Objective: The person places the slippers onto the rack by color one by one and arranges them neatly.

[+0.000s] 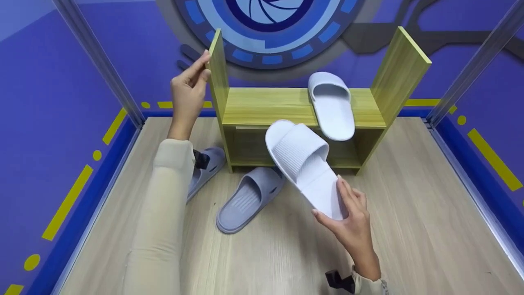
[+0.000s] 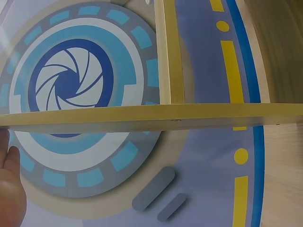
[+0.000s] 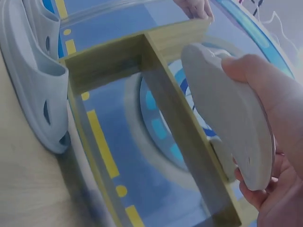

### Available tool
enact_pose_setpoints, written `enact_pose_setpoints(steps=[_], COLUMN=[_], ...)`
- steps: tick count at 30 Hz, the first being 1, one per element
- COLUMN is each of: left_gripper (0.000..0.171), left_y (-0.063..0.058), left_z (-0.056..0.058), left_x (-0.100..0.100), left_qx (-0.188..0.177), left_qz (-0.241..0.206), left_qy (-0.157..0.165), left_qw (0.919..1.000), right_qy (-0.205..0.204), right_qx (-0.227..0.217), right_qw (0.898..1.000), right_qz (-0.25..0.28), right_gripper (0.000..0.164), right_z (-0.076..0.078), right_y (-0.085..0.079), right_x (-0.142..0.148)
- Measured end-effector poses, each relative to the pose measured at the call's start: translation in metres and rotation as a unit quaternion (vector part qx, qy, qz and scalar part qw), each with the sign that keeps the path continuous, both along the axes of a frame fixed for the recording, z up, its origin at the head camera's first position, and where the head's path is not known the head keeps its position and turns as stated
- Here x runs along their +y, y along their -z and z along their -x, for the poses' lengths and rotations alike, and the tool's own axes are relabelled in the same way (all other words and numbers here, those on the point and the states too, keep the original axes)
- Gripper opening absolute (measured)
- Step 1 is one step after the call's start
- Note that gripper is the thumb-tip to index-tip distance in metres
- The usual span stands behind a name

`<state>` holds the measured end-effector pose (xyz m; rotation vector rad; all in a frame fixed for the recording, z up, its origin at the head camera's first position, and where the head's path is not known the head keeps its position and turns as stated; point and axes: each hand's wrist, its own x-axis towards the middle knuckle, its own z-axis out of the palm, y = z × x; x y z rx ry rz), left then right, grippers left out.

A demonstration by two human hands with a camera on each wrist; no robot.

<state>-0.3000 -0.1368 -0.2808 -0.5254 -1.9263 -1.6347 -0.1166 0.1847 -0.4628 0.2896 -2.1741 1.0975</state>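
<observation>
In the head view my right hand [image 1: 354, 219] grips a white slipper [image 1: 301, 149] by its heel end, thumb on one edge and fingers on the other. The slipper is raised, toe toward the rack; its sole faces the right wrist view. My left hand [image 1: 190, 88] pinches the front edge of the left side panel [image 1: 219, 69] of a wooden shoe rack [image 1: 266, 106]. Only part of that hand shows in the left wrist view. Another white slipper [image 1: 333, 110] sits on the rack's upper shelf at the right, heel jutting past the front edge.
A grey slipper [image 1: 241, 205] lies on the wood-look floor [image 1: 409, 225] in front of the rack. Another grey slipper [image 1: 213, 164] lies to its left, partly behind the left sleeve [image 1: 159, 229]. Blue patterned walls [image 1: 53, 102] enclose the back and sides.
</observation>
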Motion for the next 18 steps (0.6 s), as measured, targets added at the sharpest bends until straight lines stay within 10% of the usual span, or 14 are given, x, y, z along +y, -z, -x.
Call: enact_pose_setpoints(steps=[18], left_gripper=[0.033], left_y=[0.000], left_z=[0.000], left_x=[0.001], left_qx=[0.006], left_qz=[-0.001], left_qy=[-0.005], left_qw=[1.0000], right_qy=[0.046], right_qx=[0.028], right_qw=[0.999], right_qz=[0.011], right_gripper=[0.086], right_z=[0.040], right_y=[-0.022], right_x=[-0.029])
